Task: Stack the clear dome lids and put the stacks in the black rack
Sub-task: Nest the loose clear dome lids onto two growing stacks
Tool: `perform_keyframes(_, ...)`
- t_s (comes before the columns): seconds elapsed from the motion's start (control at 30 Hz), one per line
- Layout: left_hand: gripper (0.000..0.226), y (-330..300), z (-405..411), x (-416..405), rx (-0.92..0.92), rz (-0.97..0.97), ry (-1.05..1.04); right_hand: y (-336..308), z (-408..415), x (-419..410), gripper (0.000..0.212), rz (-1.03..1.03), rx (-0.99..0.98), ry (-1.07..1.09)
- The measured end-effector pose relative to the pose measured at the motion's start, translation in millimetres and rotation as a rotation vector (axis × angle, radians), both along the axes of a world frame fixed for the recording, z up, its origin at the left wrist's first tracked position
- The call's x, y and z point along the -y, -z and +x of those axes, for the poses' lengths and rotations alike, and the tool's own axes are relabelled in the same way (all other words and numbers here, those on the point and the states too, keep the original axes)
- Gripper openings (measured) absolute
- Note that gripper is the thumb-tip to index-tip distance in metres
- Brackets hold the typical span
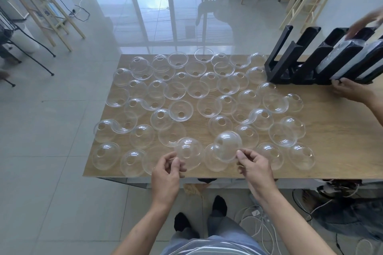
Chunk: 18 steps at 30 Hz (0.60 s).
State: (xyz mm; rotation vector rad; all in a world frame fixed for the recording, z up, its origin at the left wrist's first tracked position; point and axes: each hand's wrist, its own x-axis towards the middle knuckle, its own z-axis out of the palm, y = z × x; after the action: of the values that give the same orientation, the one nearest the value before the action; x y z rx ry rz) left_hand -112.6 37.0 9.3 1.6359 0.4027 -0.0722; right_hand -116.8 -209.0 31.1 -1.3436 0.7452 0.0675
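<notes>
A clear dome lid (227, 145) is tilted up just below the middle of the frame, off the table (331, 151), its rim pinched between the thumb and fingers of the right hand (253, 163). To its left the left hand (166, 168) has its fingers curled at the near edge of another lid (189, 151) lying dome up on the wood; whether they grip that rim or only touch it cannot be told.

Dozens more lids (199, 89) are spread across the table from centre to upper centre, some dome up, some rim up, many overlapping.

At the upper right the black rack (306, 62) stands on the far corner of the table, with slanted slots; the two slots furthest right each hold a stack of lids (339, 56). A second person's two hands are on it: one hand (348, 89) at its lower end, fingers curled on the base, the other (366, 25) blurred at its top by the frame edge.

Wooden stools (41, 6) stand on the tiled floor at upper left, and cables (259, 223) lie under the table at lower right.
</notes>
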Motion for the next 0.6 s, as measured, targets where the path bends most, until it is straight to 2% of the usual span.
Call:
perform_keyframes(0.03,0.014,3.6,-2.8,1.1,-0.031,-0.015,-0.015,3.2,0.7,-1.1,0.010,0.164,-0.032,0.031)
perform_keyframes(0.1,0.014,10.6,-5.9,2.8,-0.099,-0.074,-0.054,10.1,1.8,-2.5,0.011,0.362,-0.079,0.037)
perform_keyframes(0.2,0.012,20.0,-7.5,5.2,-0.195,-0.170,-0.124,24.8,3.3,-3.6,0.010,0.466,-0.155,0.035)
perform_keyframes(0.4,0.009,34.0,-10.8,19.9,-0.332,-0.363,-0.266,53.8,0.5,-6.2,0.008,0.405,-0.259,0.128)
perform_keyframes(0.6,0.009,42.9,-12.0,30.2,-0.397,-0.416,-0.295,65.6,-2.8,-1.2,0.010,0.229,-0.299,0.228)
